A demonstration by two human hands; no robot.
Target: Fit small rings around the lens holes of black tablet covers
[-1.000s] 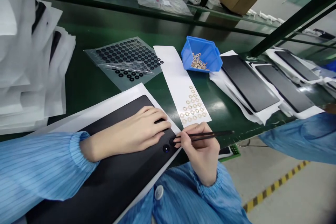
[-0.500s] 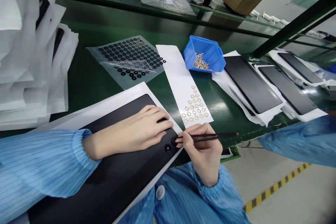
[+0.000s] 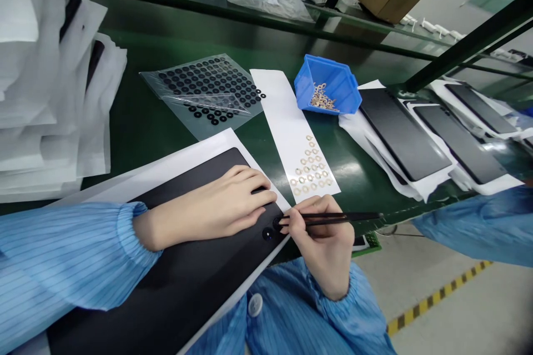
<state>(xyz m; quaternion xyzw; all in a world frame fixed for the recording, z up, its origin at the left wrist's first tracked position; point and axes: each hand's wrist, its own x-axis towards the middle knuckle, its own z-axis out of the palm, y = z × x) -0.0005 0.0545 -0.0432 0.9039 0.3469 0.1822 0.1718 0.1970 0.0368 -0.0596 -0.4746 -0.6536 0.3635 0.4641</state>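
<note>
A black flat panel (image 3: 166, 288), looking like a tablet back cover, lies slanted on white sheeting (image 3: 216, 141) in front of me. My left hand (image 3: 233, 199) rests on it palm down, fingers stretched toward the panel's right end. At that corner are two round dark lens-like spots; the round spot (image 3: 267, 233) is plain to see, the other partly covered by fingertips. My right hand (image 3: 320, 238) pinches black tweezers (image 3: 345, 216), whose shanks stick out to the right. Its thumb and fingertips touch the panel's corner. Whatever lies under those fingertips is hidden.
Behind lie a clear sheet of black rings (image 3: 200, 83) and a white strip with gold-coloured rings (image 3: 310, 172). A blue bin (image 3: 327, 86) holds similar small parts. Wrapped stacks (image 3: 75, 100) rise at left; more black panels (image 3: 403, 133) lie right. A co-worker's blue sleeve (image 3: 474, 224) shows.
The whole view has shifted very slightly. Both hands keep their places on the panel, and the tweezers stay in my right hand.
</note>
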